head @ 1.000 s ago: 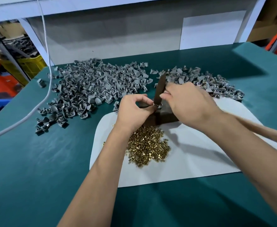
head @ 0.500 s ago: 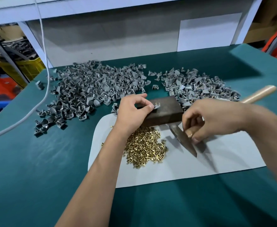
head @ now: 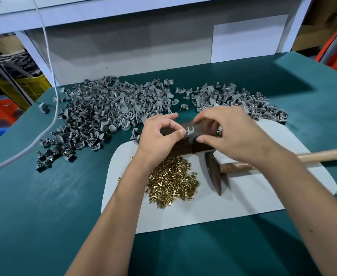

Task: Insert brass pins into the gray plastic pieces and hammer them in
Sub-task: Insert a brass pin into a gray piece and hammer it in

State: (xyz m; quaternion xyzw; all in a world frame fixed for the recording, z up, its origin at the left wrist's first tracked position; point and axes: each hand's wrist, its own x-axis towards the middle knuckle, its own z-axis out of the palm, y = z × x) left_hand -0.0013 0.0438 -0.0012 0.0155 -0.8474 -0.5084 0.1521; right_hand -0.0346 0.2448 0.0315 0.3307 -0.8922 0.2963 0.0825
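Gray plastic piece (head: 190,131) sits on top of the dark block (head: 183,145), with a tiny pin sticking up from it. The left hand (head: 159,134) pinches this piece with thumb and finger. The right hand (head: 229,134) curls over the block, and its thumb touches the block; I cannot tell if it holds anything. The hammer (head: 215,172) lies just in front of the block on the white sheet (head: 243,200). Brass pins (head: 171,182) are heaped in front of the block too. More gray pieces (head: 103,112) are piled behind it.

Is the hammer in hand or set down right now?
Set down. The hammer lies flat on the white sheet, handle pointing right, and neither hand grips it.
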